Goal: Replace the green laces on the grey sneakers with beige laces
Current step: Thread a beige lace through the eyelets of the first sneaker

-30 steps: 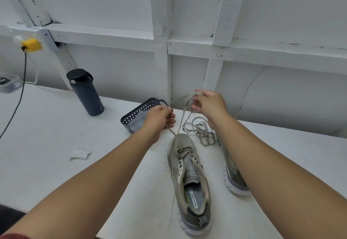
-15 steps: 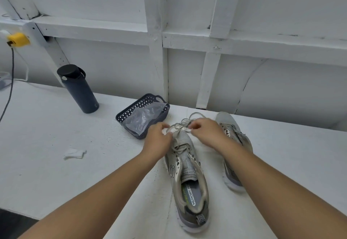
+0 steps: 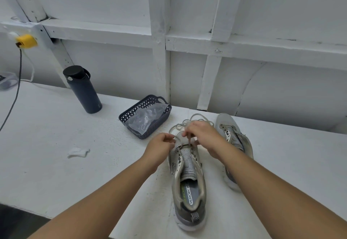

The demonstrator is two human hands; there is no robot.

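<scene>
Head view looks down on 2 grey sneakers lying toe-away on a white tabletop [image 3: 56, 126]. The near sneaker [image 3: 187, 182] sits between the forearms, its eyelet rows bare except at the toe end, where a pale lace [image 3: 189, 141] runs through the lowest eyelets; the hue reads beige, though I cannot be sure. The left hand [image 3: 161, 144] pinches one strand at the toe, and the right hand [image 3: 204, 137] pinches the other just above the eyelets, probably to even the ends or feed the next hole. Slack lace lies looped on the tabletop beyond the fingers. The second sneaker [image 3: 234, 139] rests just right of the right wrist, apparently unlaced, likely waiting its turn. Left of the toes stands a dark mesh basket [image 3: 150, 129] holding a clear plastic bag. Farther left are a dark bottle [image 3: 82, 90], a scrap of white paper [image 3: 78, 152] and a cable. White painted timber framing forms the wall behind.
</scene>
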